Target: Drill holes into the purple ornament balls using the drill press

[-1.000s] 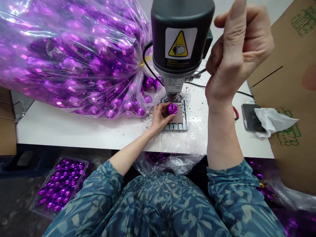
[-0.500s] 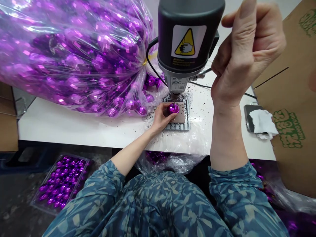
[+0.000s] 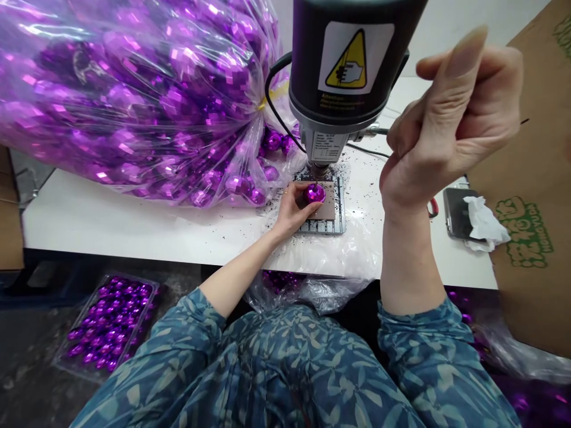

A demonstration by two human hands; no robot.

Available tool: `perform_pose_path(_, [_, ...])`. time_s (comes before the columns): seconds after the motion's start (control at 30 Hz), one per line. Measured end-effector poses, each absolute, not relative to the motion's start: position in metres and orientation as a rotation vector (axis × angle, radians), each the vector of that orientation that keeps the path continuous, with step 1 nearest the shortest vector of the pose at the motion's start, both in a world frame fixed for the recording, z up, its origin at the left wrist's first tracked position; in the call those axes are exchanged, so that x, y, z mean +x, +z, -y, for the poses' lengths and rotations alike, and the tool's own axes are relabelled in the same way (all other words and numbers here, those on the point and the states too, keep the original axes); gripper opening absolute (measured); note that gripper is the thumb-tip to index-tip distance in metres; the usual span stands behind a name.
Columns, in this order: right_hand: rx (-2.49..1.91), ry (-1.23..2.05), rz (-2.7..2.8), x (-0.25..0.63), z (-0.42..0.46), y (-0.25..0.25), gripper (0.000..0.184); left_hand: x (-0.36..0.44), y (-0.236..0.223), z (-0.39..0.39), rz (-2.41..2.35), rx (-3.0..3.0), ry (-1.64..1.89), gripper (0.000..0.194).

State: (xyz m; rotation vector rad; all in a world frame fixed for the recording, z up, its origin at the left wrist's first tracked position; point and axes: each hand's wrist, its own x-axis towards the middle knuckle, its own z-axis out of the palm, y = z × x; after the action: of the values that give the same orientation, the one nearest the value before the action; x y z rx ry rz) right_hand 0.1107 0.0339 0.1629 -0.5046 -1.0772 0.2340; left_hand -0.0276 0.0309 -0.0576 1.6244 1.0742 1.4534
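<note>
A shiny purple faceted ball (image 3: 314, 192) sits on a flat brown board (image 3: 328, 208) on the slotted metal base (image 3: 339, 224) of a bench drill press (image 3: 330, 145). My left hand (image 3: 294, 209) is closed round it, thumb on the near side and fingers on the far side. The drill chuck (image 3: 320, 170) is right above the ball, its bit at the top; I cannot tell how deep it reaches. Raised at the right of the drill head, my right hand (image 3: 450, 125) is closed round the press's feed lever (image 3: 379, 131), whose grip is mostly hidden by the fingers.
A big clear bag (image 3: 156, 113) of purple balls lies across the white table (image 3: 178, 238) at left. Dark shavings surround the base. A dark flat object (image 3: 455, 208) with crumpled tissue (image 3: 484, 220) lies at right beside a cardboard box (image 3: 530, 196). A clear bin (image 3: 154, 294) of balls stands below left.
My right hand has come down a little, with the lever in its grip. My left hand keeps hold of the ball in the same spot. The view has shifted slightly.
</note>
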Motion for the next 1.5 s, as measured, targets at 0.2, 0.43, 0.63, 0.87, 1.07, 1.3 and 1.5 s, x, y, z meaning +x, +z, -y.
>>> perform_pose_path(0.2, [-0.469,0.204,1.102,0.112,-0.027,0.145,0.034,-0.027,-0.06,-0.031,-1.105,1.622,1.461,0.055])
perform_pose_path(0.43, [-0.488,0.197,1.093,0.113,-0.022,0.132,0.035,-0.028,-0.059,-0.029,-1.14,1.625,1.446,0.054])
perform_pose_path(0.63, [-0.646,0.074,1.072,0.117,-0.027,0.12,0.049,-0.026,-0.054,-0.028,-1.139,1.633,1.445,0.052])
perform_pose_path(0.87, [-0.506,0.048,1.098,0.122,-0.036,0.104,0.034,-0.026,-0.057,-0.027,-1.109,1.596,1.428,0.052])
perform_pose_path(1.07, [-0.438,0.06,1.11,0.124,-0.039,0.091,0.033,-0.025,-0.064,-0.03,-1.132,1.577,1.452,0.053])
perform_pose_path(1.3, [-0.412,0.077,1.113,0.12,-0.038,0.101,0.036,-0.024,-0.061,-0.03,-1.142,1.582,1.464,0.053])
perform_pose_path(1.5, [-0.492,0.283,1.025,0.11,-0.049,0.173,0.063,-0.02,-0.054,-0.025,-1.129,1.493,1.48,0.056])
